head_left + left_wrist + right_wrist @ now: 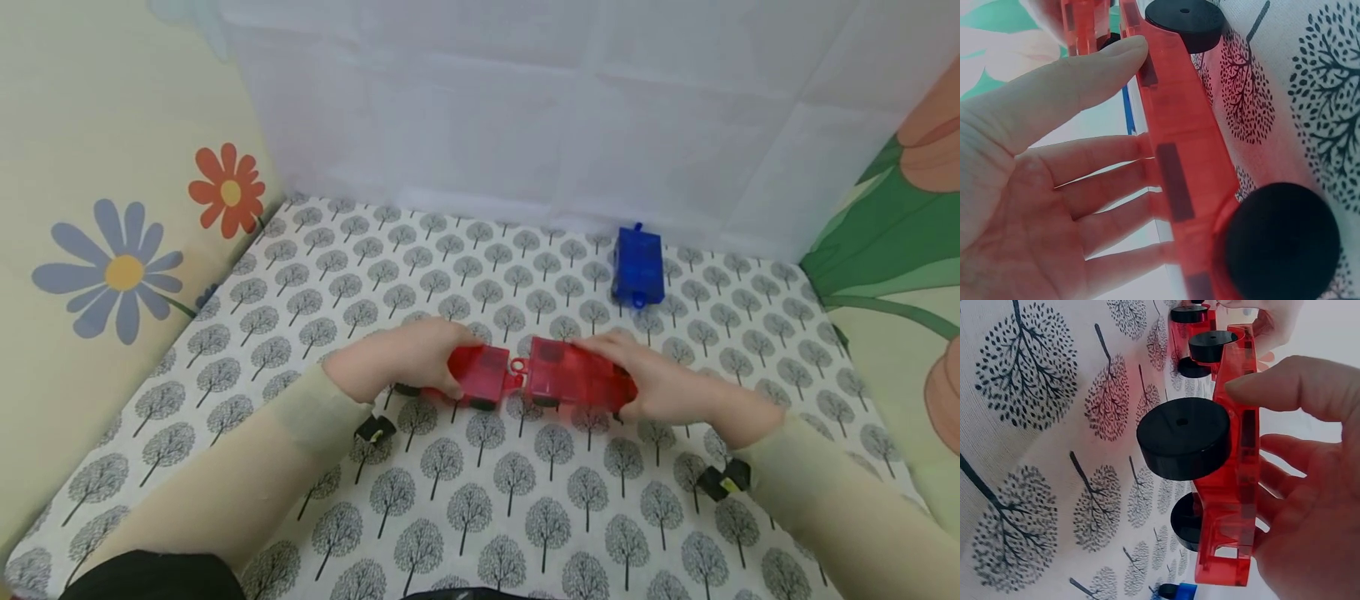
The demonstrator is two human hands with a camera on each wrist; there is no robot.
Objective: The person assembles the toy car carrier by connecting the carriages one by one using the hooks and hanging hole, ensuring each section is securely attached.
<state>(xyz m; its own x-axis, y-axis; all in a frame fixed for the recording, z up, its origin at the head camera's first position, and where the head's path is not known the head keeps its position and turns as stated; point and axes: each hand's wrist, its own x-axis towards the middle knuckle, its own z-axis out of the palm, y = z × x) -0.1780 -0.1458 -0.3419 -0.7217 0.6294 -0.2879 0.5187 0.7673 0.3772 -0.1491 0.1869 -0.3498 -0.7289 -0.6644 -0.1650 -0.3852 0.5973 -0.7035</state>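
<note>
- Left hand [422, 360]: closed on a translucent red plastic toy car with black disc wheels [483, 375], thumb on one side, fingers on the other.
- Right hand [663, 382]: pinches a second translucent red plastic car, also black-wheeled [573, 375], thumb opposite fingers.
- Both cars mid-cloth, end to end; second car at three o'clock of first. Small red ring coupling [518, 365] on second car lies right by first car's red coupling [513, 381]; cannot tell if hooked.
- Blue boxy plastic car [639, 268], couplings at both ends: one o'clock of second red car, well apart, untouched.
- Underneath: white cloth printed with dark trees [491, 500].
- Twelve o'clock: creased white sheet [480, 117].
- Ten o'clock: orange painted flower [228, 192].
</note>
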